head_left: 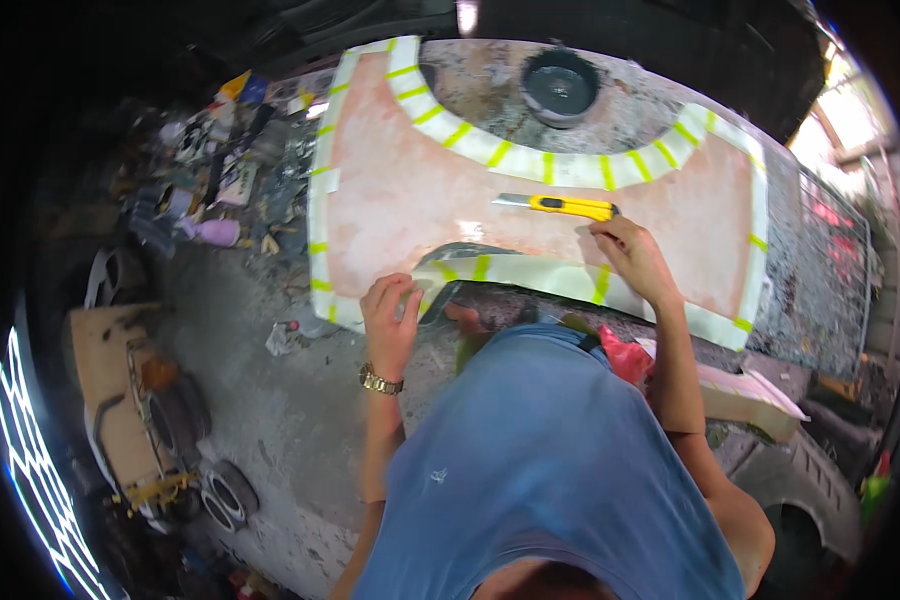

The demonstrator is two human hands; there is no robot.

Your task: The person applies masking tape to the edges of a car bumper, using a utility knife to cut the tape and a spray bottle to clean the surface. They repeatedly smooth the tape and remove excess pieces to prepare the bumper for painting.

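Observation:
A wide, pinkish, sanded panel (390, 185) with a large curved cutout lies before me, its rim bordered with white masking strips (530, 165) and short yellow-green tape pieces. My left hand (390, 308), with a gold watch on the wrist, is closed at the near left edge, thumb and fingers on the near masking strip (525, 272). A dark, smooth patch shows beside that strip. My right hand (632, 258) has its fingers curled in a pinch just below the handle end of a yellow utility knife (573, 207). The knife lies on the panel, blade out toward the left. What the right fingertips hold is hidden.
A dark bucket (560, 85) of liquid stands beyond the cutout. Cluttered tools and a purple bottle (215, 232) lie at the left. Tyres (228, 495) and a brown board (110, 350) are on the floor. Another taped part (740, 390) and a grey fender (805, 485) sit at the right.

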